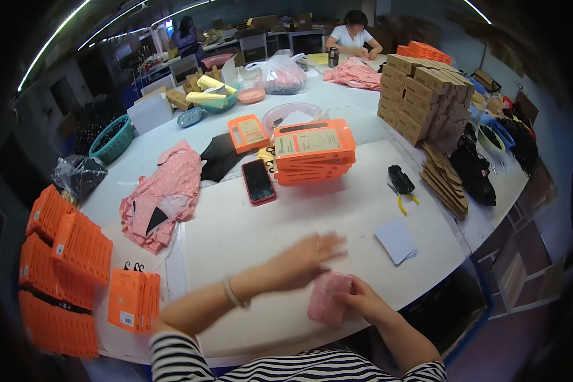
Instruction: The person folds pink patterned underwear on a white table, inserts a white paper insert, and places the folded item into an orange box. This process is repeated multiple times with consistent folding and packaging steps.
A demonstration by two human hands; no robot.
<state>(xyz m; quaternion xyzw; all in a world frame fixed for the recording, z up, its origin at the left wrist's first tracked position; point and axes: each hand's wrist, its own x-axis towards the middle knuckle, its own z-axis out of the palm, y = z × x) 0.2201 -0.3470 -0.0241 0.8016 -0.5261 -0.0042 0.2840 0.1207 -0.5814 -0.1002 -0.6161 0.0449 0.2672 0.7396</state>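
Close to me at the table's front, my right hand [364,302] is closed on a folded piece of pink cloth [325,299], with the thumb across it. Just above the cloth and slightly left is my left hand [304,258], somewhat blurred, its fingers stretched out and nothing seen in them. A bracelet circles the left wrist. A stack of thin white cards [395,240] lies to the right of the hands. Beyond them stands a stack of orange packaging sleeves [313,153], with a dark-screened phone [258,181] beside it.
Pink garments [163,194] lie on the left. Orange packages [60,267] are piled at the near left edge. Yellow-handled cutters [406,202], brown cardboard pieces [444,184] and stacked small boxes [423,99] stand on the right. A co-worker [355,38] sits across the table.
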